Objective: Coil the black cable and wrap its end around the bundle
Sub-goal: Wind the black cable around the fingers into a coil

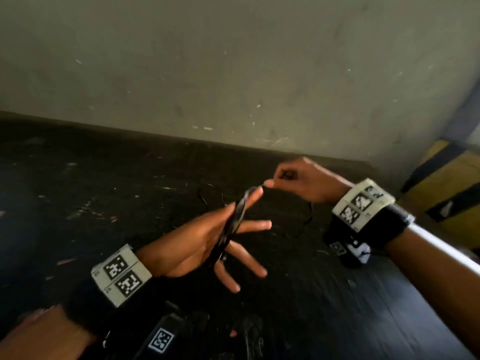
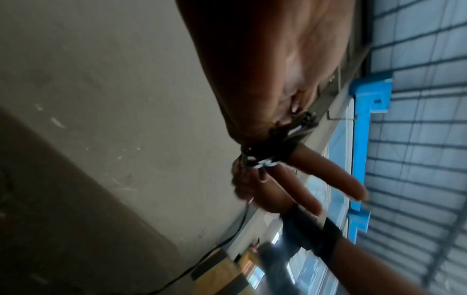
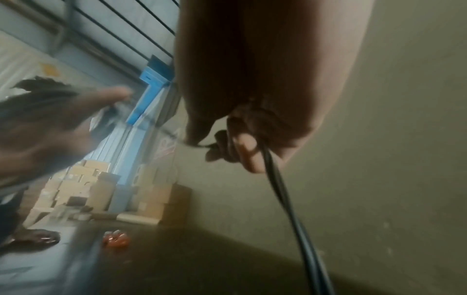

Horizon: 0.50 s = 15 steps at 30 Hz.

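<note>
The left hand [image 1: 207,242] sits at about seven o'clock from the middle of the head view, palm turned inward, its fingers [image 1: 253,226] straight and spread toward three o'clock. The coiled part of the black cable [image 1: 230,227] runs as a narrow dark bundle across that hand, from the base of the fingers up toward one o'clock, pressed by the thumb against the index finger. The left wrist view shows the loops [image 2: 265,153] wound round the fingers, with a few strands glinting.

At about two o'clock from the bundle, the right hand [image 1: 304,181] is curled, thumb and fingertip pinching the cable's thin run just beside the left index fingertip. In the right wrist view the curled fingers [image 3: 248,153] grip the cable, and a thicker length [image 3: 285,203] hangs from them toward five o'clock.

Both hands are held over a dark scuffed floor [image 1: 104,203]; a grey wall [image 1: 233,61] fills twelve o'clock, and a yellow-and-black striped block [image 1: 446,183] stands at three o'clock.
</note>
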Each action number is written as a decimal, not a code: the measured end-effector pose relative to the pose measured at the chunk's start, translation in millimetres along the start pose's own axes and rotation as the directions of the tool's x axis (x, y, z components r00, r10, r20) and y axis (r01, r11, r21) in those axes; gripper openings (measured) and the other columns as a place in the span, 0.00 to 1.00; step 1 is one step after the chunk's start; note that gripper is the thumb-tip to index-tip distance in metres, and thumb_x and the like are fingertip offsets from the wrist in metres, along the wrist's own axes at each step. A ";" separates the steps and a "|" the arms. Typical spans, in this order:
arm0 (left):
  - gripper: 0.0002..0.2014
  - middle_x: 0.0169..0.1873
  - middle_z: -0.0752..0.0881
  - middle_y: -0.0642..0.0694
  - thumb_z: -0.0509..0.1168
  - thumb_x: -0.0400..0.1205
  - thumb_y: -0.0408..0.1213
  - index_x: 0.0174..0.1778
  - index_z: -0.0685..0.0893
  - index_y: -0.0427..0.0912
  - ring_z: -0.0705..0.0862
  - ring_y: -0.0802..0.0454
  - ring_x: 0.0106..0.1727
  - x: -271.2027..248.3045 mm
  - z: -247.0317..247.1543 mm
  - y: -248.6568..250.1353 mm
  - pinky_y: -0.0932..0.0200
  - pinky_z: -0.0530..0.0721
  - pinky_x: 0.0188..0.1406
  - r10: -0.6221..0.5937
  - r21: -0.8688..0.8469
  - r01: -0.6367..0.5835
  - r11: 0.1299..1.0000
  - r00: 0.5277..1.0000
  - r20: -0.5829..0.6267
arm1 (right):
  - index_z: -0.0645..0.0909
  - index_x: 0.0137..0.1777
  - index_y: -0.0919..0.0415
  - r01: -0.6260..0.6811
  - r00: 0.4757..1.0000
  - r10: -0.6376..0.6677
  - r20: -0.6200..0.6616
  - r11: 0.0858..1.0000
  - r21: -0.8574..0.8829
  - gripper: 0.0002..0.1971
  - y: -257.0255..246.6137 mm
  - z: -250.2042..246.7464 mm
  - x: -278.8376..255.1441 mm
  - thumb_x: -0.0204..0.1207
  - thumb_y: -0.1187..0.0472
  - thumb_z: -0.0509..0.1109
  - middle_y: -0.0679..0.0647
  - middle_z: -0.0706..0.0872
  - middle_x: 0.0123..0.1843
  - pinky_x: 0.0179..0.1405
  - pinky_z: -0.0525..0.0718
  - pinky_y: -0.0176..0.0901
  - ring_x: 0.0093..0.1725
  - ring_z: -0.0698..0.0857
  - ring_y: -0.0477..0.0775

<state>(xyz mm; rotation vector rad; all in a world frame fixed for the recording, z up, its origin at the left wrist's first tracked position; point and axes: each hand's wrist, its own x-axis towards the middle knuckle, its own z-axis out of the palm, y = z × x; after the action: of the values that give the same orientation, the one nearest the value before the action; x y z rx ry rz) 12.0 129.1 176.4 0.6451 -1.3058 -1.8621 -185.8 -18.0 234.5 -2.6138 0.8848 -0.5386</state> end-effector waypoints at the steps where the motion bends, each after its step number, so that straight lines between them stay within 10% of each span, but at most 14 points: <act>1: 0.22 0.75 0.76 0.47 0.47 0.81 0.57 0.72 0.66 0.75 0.87 0.33 0.56 4.2 -1.8 8.2 0.48 0.91 0.30 0.054 -0.059 -0.055 0.997 0.998 -0.015 | 0.82 0.32 0.59 -0.011 0.999 0.013 -0.037 0.999 0.052 0.18 2.9 15.0 -2.0 0.74 0.45 0.66 0.53 0.78 0.25 0.26 0.72 0.38 0.24 0.72 0.43; 8: 0.22 0.80 0.66 0.37 0.44 0.85 0.56 0.77 0.60 0.71 0.89 0.33 0.54 55.1 -23.3 42.8 0.50 0.91 0.33 0.311 -0.150 -0.370 0.917 0.898 -0.313 | 0.77 0.55 0.56 -0.090 0.994 0.069 0.085 0.958 0.272 0.07 -39.5 99.9 -24.4 0.84 0.61 0.57 0.47 0.77 0.27 0.18 0.77 0.30 0.19 0.77 0.41; 15: 0.20 0.85 0.53 0.46 0.43 0.85 0.57 0.73 0.56 0.79 0.84 0.39 0.63 68.0 -34.2 18.1 0.48 0.91 0.37 0.291 0.137 -0.258 0.956 0.871 -0.395 | 0.81 0.48 0.64 -0.101 0.984 0.088 0.154 0.992 0.081 0.06 -64.9 77.2 -37.1 0.80 0.63 0.63 0.48 0.82 0.34 0.32 0.83 0.38 0.27 0.80 0.40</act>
<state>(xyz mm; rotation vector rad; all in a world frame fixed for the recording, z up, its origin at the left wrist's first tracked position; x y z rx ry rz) 3.3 51.6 182.7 0.7983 -1.1265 -1.3563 -145.5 68.5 185.1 -2.4804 0.9095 -0.3428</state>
